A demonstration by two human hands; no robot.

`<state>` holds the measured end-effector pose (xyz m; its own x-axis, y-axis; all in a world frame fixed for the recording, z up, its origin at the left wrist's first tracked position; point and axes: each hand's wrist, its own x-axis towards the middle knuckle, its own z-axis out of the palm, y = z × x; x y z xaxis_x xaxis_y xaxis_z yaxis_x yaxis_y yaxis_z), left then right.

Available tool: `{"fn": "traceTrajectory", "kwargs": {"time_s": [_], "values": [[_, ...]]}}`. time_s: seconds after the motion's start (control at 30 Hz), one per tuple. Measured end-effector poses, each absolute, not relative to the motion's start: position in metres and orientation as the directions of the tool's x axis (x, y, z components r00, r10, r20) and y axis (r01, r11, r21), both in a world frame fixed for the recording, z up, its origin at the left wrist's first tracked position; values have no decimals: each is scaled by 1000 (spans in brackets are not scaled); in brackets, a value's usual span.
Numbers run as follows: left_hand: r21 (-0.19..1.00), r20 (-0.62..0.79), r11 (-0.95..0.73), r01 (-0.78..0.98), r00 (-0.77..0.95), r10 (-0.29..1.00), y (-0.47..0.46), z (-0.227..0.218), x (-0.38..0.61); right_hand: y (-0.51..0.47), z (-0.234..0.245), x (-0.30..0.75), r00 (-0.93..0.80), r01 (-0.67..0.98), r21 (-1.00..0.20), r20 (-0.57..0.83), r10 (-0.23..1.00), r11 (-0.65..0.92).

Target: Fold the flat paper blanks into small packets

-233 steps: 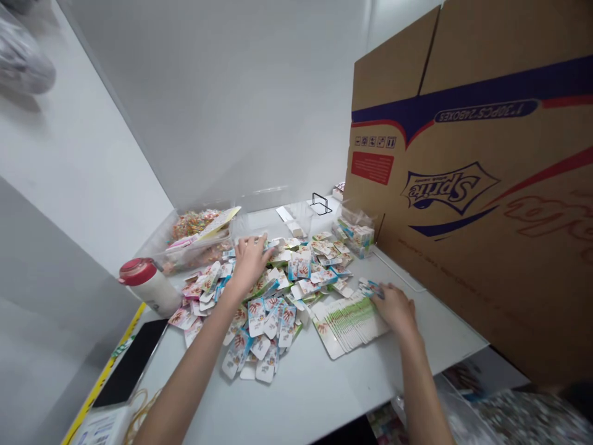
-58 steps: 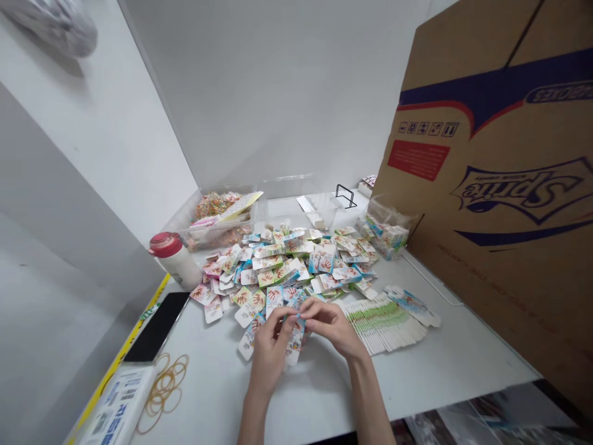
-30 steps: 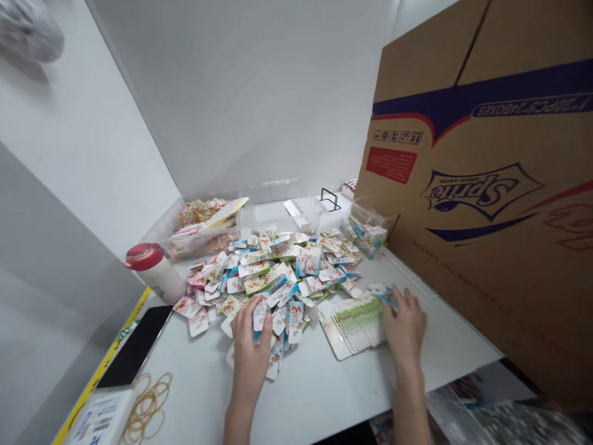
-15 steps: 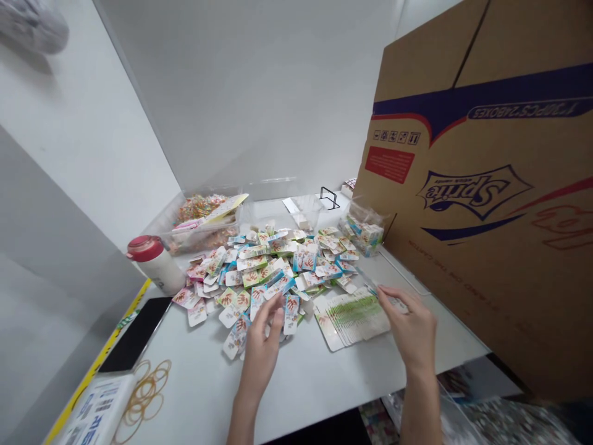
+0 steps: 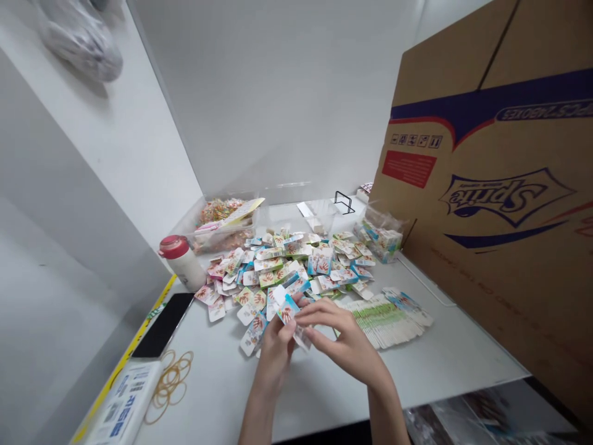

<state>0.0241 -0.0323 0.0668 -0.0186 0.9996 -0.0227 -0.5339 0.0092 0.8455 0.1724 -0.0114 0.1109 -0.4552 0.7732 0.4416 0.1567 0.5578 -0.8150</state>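
We've got blue-white carton [image 5: 288, 311] at near edge of heap [image 5: 291, 269], left hand [image 5: 274, 347] grip pinching it; right hand [image 5: 347, 337] close against carton, grip we can't tell; fanned row [image 5: 382, 318] right of heap!

This looks like a packing workshop: heaped small cartons [image 5: 319, 262], large cardboard box [image 5: 491, 148].

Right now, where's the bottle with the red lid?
In the head view, the bottle is on the left of the table, just past the black slab, beside the pile of boxes.
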Motion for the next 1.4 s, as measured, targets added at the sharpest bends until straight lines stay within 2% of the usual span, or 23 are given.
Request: {"fn": "traceTrajectory", "kwargs": {"time_s": [0.13, 0.27, 0.5, 0.67, 0.8, 1.17, 1.3, 1.4], "values": [[894, -18, 89, -440, 164, 986, -33, 65, 13, -7, 105, 176, -366, 201, -854, 388, 846, 479], [960, 54, 38, -276, 319, 946, -35, 69, 10, -2, 100, 177, -419, 159, -887, 336, 843, 432], [984, 47, 27, -174, 412, 910, -35, 77, 4, 0, 97, 180, -453, 164, -899, 298, 841, 406], [998, -11, 32, -46, 386, 923, -33, 74, 1, -2, 99, 181, -503, 183, -903, 254, 826, 389], [998, 4, 21, -64, 369, 929, -31, 73, 5, -1, 101, 177, -516, 196, -912, 216, 829, 359], [999, -27, 42, -21, 484, 875, -31, 74, 13, 1, 92, 185, -502, 137, -945, 193, 843, 298], [993, -4, 58, -102, 467, 884, -29, 71, 19, 1, 95, 189, -470, 189, -921, 220, 855, 341], [979, -14, 92, -183, 391, 920, -28, 66, 22, 1, 97, 189, -432, 240, -906, 221, 874, 348]]}}
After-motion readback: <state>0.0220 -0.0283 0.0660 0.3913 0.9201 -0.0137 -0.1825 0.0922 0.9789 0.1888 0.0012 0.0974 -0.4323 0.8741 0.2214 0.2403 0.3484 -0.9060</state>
